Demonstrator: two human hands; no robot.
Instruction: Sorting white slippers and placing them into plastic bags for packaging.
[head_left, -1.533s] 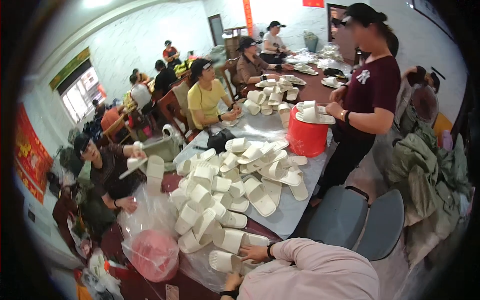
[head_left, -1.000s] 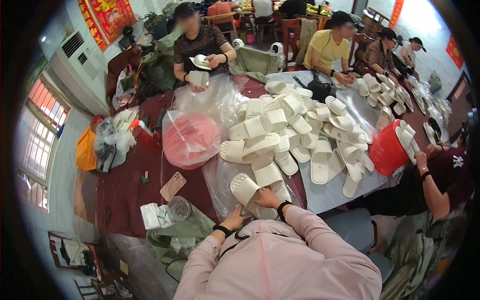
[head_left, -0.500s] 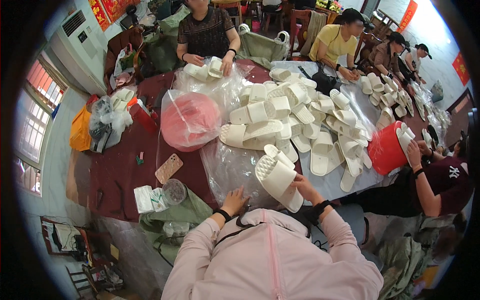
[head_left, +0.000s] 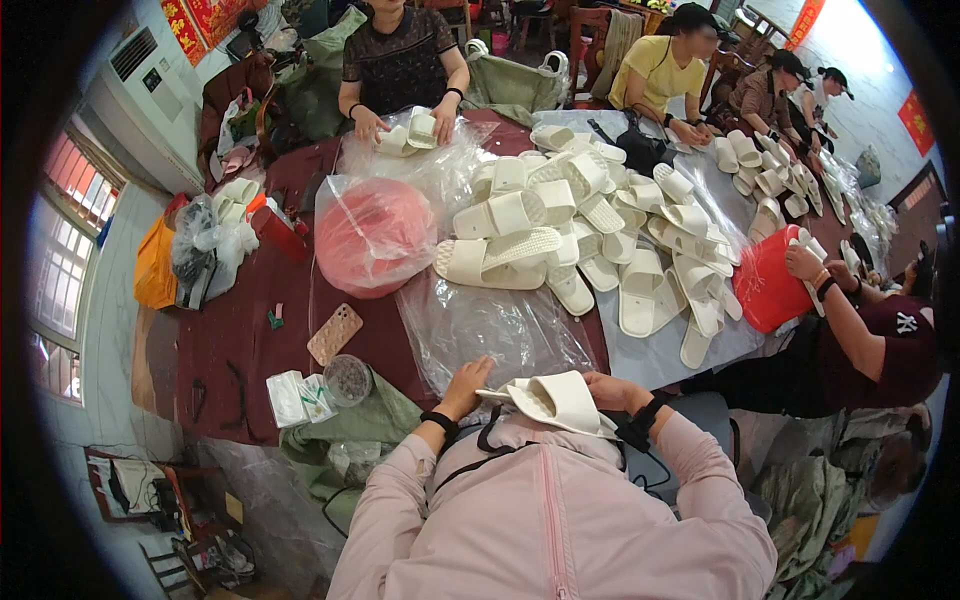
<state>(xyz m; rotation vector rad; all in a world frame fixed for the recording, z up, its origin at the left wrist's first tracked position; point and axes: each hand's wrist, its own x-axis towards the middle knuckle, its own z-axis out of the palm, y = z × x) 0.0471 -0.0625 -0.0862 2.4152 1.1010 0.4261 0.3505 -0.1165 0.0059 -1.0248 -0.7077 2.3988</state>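
A pair of white slippers [head_left: 560, 402] lies sideways, one on the other, just in front of my chest. My right hand [head_left: 612, 391] grips their right-hand end, the fingers partly behind the upper slipper. At the opposite end, my left hand [head_left: 466, 386] is closed at the thin tip of the lower slipper, its thumb side hidden. Clear plastic bags [head_left: 485, 325] lie flat on the table just beyond my hands. A large pile of white slippers [head_left: 515, 215] is heaped farther off, from the middle to the right.
A pink round bundle in clear plastic [head_left: 372, 238] stands left of the pile. Nearer lie a phone [head_left: 335, 334], a clear round tub [head_left: 348, 380] and a tissue pack [head_left: 300, 398]. A red bucket [head_left: 768, 282] stands at the right, beside a co-worker. Other people handle slippers across the table.
The slippers have come down toward my chest and turned from upright to sideways. My left hand has lifted off the plastic to their left end.
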